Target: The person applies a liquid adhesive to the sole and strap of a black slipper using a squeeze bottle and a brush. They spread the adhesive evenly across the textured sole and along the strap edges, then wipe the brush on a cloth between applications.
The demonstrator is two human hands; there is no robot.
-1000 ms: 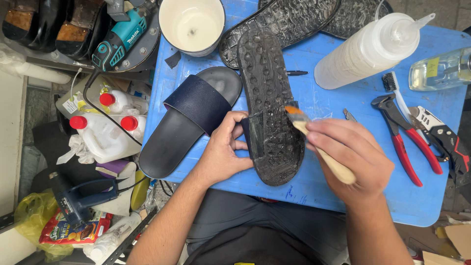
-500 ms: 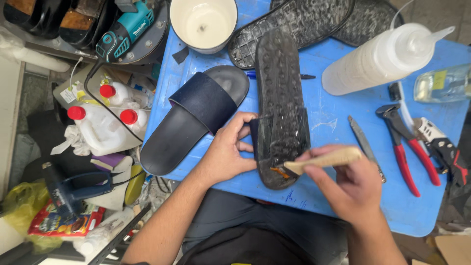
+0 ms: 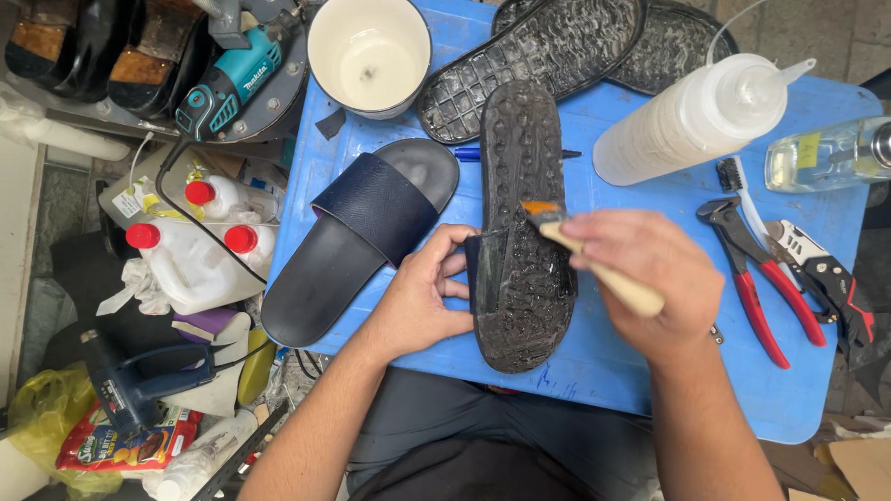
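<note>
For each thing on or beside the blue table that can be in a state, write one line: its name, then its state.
Left hand: grips the side of the upturned slide.
Right hand: holds the brush.
Brush: bristles touching the sole.
Upturned slide: sole up, wet and glossy.
Other slide: right way up, strap on top.
Bowl: upright, a little white liquid inside.
Squeeze bottle: lying on its side.
Red-handled pliers: lying flat.

Single head-worn view, steeply down, close over the blue table (image 3: 807, 390).
</note>
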